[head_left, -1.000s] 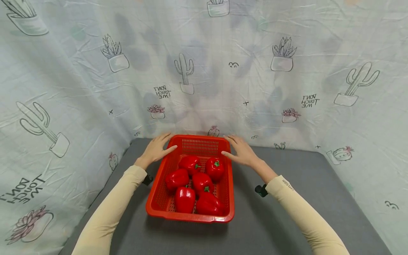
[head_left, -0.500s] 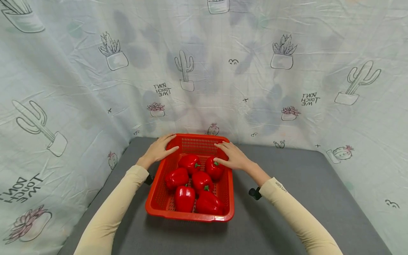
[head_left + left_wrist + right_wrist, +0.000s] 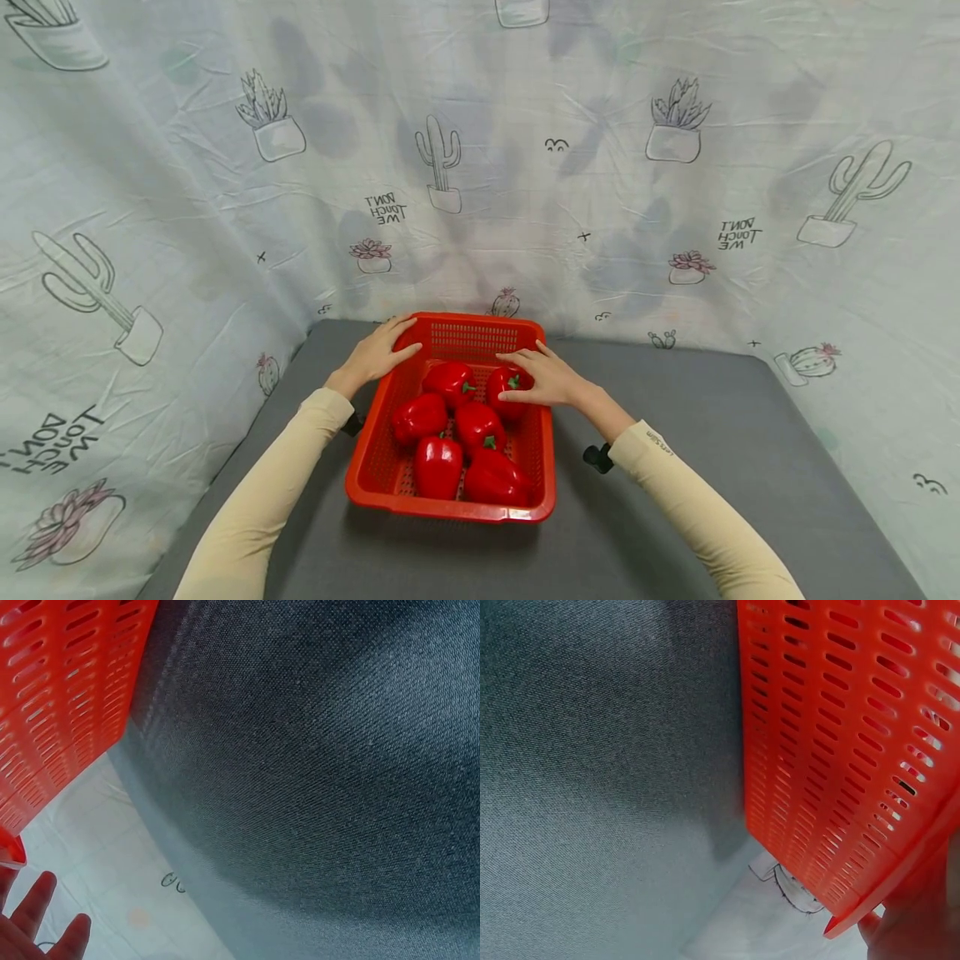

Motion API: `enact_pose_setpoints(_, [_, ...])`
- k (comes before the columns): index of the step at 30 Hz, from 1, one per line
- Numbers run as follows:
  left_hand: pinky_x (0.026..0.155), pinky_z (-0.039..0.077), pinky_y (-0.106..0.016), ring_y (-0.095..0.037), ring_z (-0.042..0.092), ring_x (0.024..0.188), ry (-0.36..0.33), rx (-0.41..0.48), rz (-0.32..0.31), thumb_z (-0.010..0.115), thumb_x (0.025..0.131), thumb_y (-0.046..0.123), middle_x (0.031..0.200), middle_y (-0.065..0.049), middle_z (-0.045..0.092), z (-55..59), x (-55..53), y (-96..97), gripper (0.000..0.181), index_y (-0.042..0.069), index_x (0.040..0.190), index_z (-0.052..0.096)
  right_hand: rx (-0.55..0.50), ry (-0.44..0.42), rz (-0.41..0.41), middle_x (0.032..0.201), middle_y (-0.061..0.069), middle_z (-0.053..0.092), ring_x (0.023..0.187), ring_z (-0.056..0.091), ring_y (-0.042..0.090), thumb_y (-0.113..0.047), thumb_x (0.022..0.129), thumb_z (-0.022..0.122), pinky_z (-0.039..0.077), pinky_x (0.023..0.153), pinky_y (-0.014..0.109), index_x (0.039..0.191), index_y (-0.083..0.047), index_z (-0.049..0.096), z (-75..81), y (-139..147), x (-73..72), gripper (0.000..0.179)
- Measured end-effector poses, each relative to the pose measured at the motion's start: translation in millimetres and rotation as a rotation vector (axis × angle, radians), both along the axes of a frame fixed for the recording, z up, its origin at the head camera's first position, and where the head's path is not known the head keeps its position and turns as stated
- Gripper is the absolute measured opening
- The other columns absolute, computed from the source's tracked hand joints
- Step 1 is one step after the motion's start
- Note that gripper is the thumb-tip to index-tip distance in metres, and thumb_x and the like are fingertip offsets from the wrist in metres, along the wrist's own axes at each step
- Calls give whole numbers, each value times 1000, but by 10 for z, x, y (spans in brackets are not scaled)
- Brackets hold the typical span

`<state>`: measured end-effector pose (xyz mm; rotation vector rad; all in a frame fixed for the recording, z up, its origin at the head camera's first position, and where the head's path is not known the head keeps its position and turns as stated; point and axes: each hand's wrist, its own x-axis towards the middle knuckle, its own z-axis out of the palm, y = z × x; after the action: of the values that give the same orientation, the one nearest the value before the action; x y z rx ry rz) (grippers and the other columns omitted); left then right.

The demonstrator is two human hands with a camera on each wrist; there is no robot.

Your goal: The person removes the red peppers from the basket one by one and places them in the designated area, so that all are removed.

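Observation:
A red plastic basket (image 3: 358,475) with slotted walls stands on the grey table, holding several glossy red bell peppers (image 3: 438,467) with green stems. My left hand (image 3: 372,354) is at the basket's far left rim, fingers extended along it and thumb reaching over the inside. My right hand (image 3: 551,379) reaches over the right rim, its spread fingers above the far right bell pepper (image 3: 498,385) and partly covering it. The left wrist view has fingers (image 3: 36,904) beside the rim corner. In the right wrist view the hand (image 3: 922,915) shows past the basket's rim.
Grey cloth covers the table (image 3: 675,467), which extends on both sides of the basket. A pale curtain (image 3: 480,167) printed with potted cacti hangs behind and along both sides. Dark wrist cameras (image 3: 598,458) sit under the cuffs of the cream sleeves.
My right hand has moved left and inward from the right rim to over the far right bell pepper. The left hand has barely moved. The basket stays in place.

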<state>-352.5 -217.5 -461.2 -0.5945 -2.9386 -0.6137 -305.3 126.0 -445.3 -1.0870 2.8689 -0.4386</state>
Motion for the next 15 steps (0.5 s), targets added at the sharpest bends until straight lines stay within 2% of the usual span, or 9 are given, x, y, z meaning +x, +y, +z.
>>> enact_pose_setpoints(8, [105, 26, -58, -33, 26, 137, -14, 28, -9, 45, 93, 48, 152, -7, 25, -15, -16, -17, 65, 14, 146, 30, 72, -22, 4, 133, 3, 52, 125, 46, 21, -62, 77, 60, 3, 113, 53, 143, -21, 38, 6, -37, -5, 80])
enact_pose_setpoints(15, [103, 28, -59, -35, 26, 136, 32, 30, -44, 50, 93, 38, 151, -12, 26, -51, -53, -46, 62, 10, 145, 31, 67, -31, 10, 128, 0, 56, 123, 48, 21, -58, 77, 65, 1, 112, 55, 137, -21, 46, 34, -77, -8, 73])
